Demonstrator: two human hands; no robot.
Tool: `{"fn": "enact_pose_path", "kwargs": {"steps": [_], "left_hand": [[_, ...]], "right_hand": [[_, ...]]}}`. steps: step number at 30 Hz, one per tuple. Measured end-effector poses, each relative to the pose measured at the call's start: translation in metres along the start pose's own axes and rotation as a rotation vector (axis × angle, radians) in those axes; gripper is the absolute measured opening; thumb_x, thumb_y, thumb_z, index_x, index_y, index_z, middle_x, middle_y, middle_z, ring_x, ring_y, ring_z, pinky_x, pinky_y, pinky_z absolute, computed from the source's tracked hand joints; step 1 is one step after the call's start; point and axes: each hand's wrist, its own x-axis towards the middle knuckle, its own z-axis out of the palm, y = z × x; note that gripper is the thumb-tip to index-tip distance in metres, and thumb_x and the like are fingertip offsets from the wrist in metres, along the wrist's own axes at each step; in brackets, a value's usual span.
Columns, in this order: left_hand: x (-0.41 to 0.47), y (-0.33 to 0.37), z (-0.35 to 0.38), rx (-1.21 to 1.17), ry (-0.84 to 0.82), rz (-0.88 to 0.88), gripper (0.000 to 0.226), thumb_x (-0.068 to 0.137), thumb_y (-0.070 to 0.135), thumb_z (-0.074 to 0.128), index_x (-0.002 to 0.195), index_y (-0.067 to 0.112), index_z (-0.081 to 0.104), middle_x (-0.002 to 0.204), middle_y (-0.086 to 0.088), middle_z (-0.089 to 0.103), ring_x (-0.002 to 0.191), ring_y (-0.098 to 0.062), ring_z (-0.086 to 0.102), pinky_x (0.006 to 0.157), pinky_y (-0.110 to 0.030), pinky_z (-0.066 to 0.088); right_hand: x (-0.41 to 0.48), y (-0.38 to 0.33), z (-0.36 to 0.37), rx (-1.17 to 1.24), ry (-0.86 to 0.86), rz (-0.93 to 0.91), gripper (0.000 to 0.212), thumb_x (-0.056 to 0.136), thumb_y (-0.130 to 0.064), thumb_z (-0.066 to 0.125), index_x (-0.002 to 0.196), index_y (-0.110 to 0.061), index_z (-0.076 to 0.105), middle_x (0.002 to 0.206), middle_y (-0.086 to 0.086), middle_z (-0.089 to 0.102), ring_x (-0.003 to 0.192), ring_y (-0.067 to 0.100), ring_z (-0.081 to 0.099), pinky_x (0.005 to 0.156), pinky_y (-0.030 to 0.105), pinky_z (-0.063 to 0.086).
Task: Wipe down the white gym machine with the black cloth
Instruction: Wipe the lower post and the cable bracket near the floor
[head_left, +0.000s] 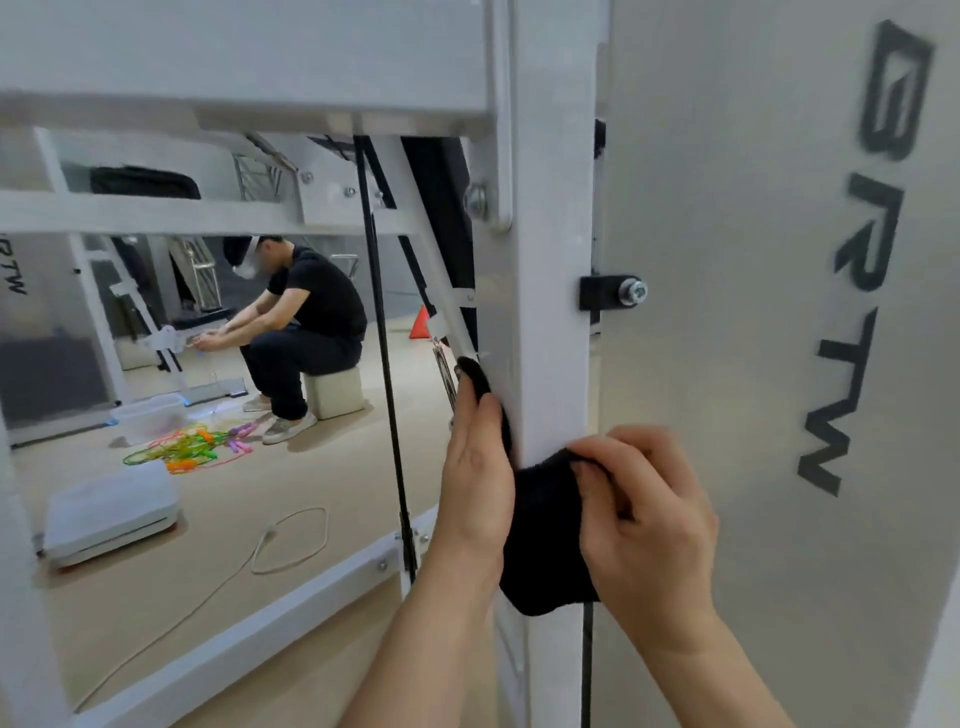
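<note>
Head view shows our left hand (478, 467) pressing the cloth (545, 545) flat round the post (550, 312) while our right hand (649, 519) pinches it; sliding up, we could snag it on the bolt (631, 292).

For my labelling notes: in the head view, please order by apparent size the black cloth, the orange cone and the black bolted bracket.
Largest: black cloth.
Then: black bolted bracket.
Smallest: orange cone; it stands far back, so true size is unsure.

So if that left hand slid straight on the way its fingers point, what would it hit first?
Probably the silver bolt head on the white metal upright, above the left hand pressing the black cloth; depth is hard to judge.
</note>
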Motion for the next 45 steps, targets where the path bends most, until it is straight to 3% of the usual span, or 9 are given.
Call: {"fn": "enact_pose_path", "kwargs": {"steps": [4, 11, 15, 22, 26, 31, 34, 38, 45], "left_hand": [[0.029, 0.040, 0.009, 0.071, 0.016, 0.154, 0.039, 0.102, 0.043, 0.035, 0.140, 0.037, 0.042, 0.125, 0.015, 0.060, 0.112, 0.006, 0.055, 0.095, -0.017, 0.046], [0.023, 0.045, 0.021, 0.071, 0.070, 0.219, 0.061, 0.087, 0.068, 0.038, 0.139, 0.039, 0.050, 0.141, 0.009, 0.055, 0.136, -0.014, 0.046, 0.115, -0.049, 0.033], [-0.001, 0.041, 0.024, 0.132, 0.089, 0.349, 0.052, 0.098, 0.055, 0.039, 0.145, 0.035, 0.041, 0.144, 0.024, 0.048, 0.133, 0.007, 0.040, 0.117, -0.032, 0.031], [-0.026, 0.053, 0.018, 0.085, 0.029, 0.494, 0.048, 0.089, 0.030, 0.060, 0.136, 0.028, 0.054, 0.135, 0.009, 0.061, 0.126, -0.006, 0.055, 0.099, -0.016, 0.045], [-0.027, 0.065, 0.041, -0.212, -0.044, 0.485, 0.063, 0.079, 0.020, 0.079, 0.137, 0.028, 0.056, 0.151, -0.009, 0.044, 0.133, -0.021, 0.050, 0.099, -0.025, 0.046], [-0.001, 0.095, 0.050, -0.139, 0.182, 0.477, 0.048, 0.094, 0.011, 0.059, 0.135, 0.035, 0.051, 0.111, 0.016, 0.072, 0.111, 0.001, 0.063, 0.087, -0.008, 0.047], [0.023, 0.120, 0.039, -0.056, 0.350, 0.360, 0.024, 0.096, 0.022, 0.054, 0.112, 0.035, 0.066, 0.085, 0.028, 0.072, 0.088, 0.018, 0.062, 0.075, -0.001, 0.046], [0.042, 0.144, 0.024, -0.159, 0.306, 0.279, 0.028, 0.096, 0.034, 0.054, 0.107, 0.020, 0.076, 0.105, 0.003, 0.075, 0.105, -0.013, 0.068, 0.104, -0.037, 0.045], [0.006, 0.096, 0.023, 0.406, 0.396, 0.656, 0.062, 0.071, 0.082, 0.055, 0.122, 0.046, 0.058, 0.123, 0.017, 0.066, 0.112, 0.000, 0.060, 0.086, -0.012, 0.047]], "right_hand": [[0.047, -0.008, 0.012, 0.021, 0.158, -0.108, 0.021, 0.087, -0.004, 0.054, 0.084, -0.003, 0.074, 0.090, 0.000, 0.057, 0.075, 0.008, 0.053, 0.067, 0.011, 0.043], [0.045, -0.009, 0.016, 0.125, 0.051, -0.083, 0.022, 0.089, -0.006, 0.061, 0.092, -0.023, 0.075, 0.097, -0.029, 0.065, 0.080, -0.008, 0.061, 0.066, 0.007, 0.047], [-0.001, -0.008, 0.033, -0.121, 0.070, -0.287, 0.043, 0.083, -0.010, 0.061, 0.124, 0.003, 0.063, 0.135, 0.018, 0.059, 0.121, 0.028, 0.060, 0.102, 0.034, 0.048], [0.029, -0.020, 0.047, -0.180, 0.031, -0.301, 0.049, 0.102, -0.017, 0.040, 0.147, 0.001, 0.034, 0.152, 0.022, 0.035, 0.142, 0.030, 0.037, 0.119, 0.036, 0.029], [0.047, -0.031, 0.043, -0.246, 0.143, -0.300, 0.042, 0.100, -0.015, 0.038, 0.135, 0.000, 0.057, 0.144, 0.020, 0.050, 0.131, 0.026, 0.052, 0.107, 0.033, 0.041], [0.098, -0.030, 0.047, -0.342, 0.191, -0.417, 0.044, 0.095, -0.021, 0.046, 0.134, -0.004, 0.059, 0.146, 0.012, 0.048, 0.130, 0.023, 0.050, 0.101, 0.035, 0.041], [0.129, -0.041, 0.051, -0.323, 0.123, -0.427, 0.054, 0.092, -0.021, 0.040, 0.141, 0.000, 0.049, 0.152, 0.014, 0.040, 0.140, 0.026, 0.039, 0.110, 0.041, 0.034], [0.161, -0.062, 0.053, -0.278, 0.053, -0.440, 0.060, 0.088, -0.020, 0.035, 0.143, 0.002, 0.043, 0.155, 0.019, 0.034, 0.144, 0.033, 0.033, 0.113, 0.044, 0.026], [0.136, -0.043, 0.046, -0.353, 0.041, -0.471, 0.051, 0.101, -0.017, 0.020, 0.141, 0.002, 0.046, 0.150, 0.019, 0.041, 0.138, 0.034, 0.042, 0.108, 0.043, 0.035]]}}
